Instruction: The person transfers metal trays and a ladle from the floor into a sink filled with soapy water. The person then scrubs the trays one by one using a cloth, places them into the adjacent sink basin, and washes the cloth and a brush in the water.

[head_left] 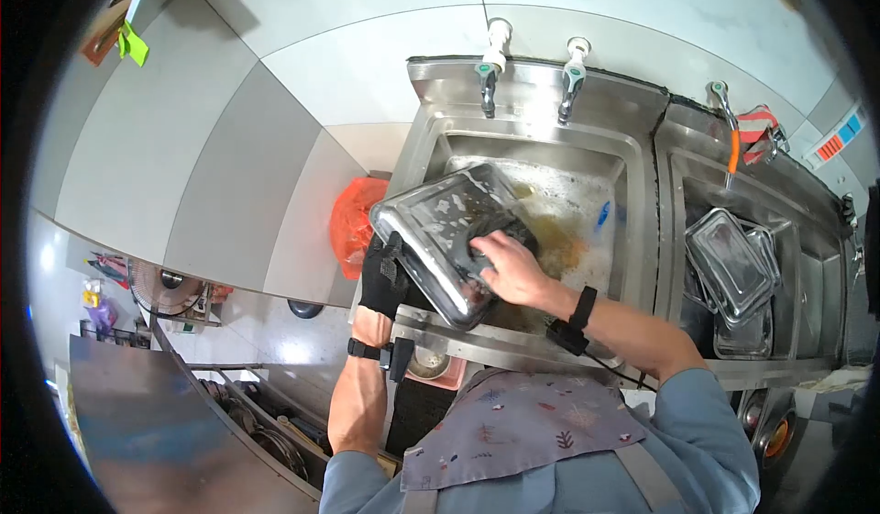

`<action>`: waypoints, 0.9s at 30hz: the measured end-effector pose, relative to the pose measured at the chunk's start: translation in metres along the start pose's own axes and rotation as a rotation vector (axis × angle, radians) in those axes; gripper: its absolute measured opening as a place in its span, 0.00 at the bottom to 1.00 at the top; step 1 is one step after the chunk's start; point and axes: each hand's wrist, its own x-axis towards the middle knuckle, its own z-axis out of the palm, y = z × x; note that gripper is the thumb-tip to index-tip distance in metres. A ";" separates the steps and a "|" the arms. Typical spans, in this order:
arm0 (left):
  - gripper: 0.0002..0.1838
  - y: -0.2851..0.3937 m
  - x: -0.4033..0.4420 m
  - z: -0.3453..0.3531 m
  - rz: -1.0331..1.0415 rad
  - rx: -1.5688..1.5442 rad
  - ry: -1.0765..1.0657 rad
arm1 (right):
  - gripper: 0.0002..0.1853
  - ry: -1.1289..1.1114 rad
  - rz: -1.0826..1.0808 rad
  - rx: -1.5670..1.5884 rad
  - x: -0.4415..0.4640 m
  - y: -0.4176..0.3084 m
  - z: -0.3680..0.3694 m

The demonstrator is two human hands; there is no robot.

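Note:
A rectangular stainless steel tray [435,213], wet with suds and drops, is tilted over the left edge of the sink [640,239]. My left hand [383,278], in a black glove, grips its near left rim, with the fingers partly hidden. On the tray's broad face, my right hand [510,269] is bare and presses down a dark scrubbing pad [518,232], its fingers curled over it. Cloudy, brownish water with foam lies in the basin below. A small blue object [603,214] floats or rests there; its kind is unclear.
Several metal trays [731,266] are stacked in the right basin. Two taps [488,88] stick out over the left basin, and a tap with an orange hose [733,152] over the right. A red plastic bag [353,225] hangs left of the sink. Behind stands a metal counter [137,413].

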 end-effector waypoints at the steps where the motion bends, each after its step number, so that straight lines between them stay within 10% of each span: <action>1: 0.21 0.001 0.000 0.003 0.009 0.013 -0.017 | 0.28 0.008 -0.039 0.007 0.001 -0.011 0.001; 8: 0.34 0.030 -0.015 0.042 0.053 0.159 -0.227 | 0.30 0.131 -0.297 -0.071 0.030 -0.057 -0.014; 14: 0.25 0.024 -0.015 0.032 0.349 0.832 -0.240 | 0.28 0.214 -0.467 -0.320 0.083 -0.101 -0.030; 27: 0.38 0.027 -0.007 0.048 0.040 0.433 -0.242 | 0.24 0.177 0.173 -0.009 0.179 0.049 -0.040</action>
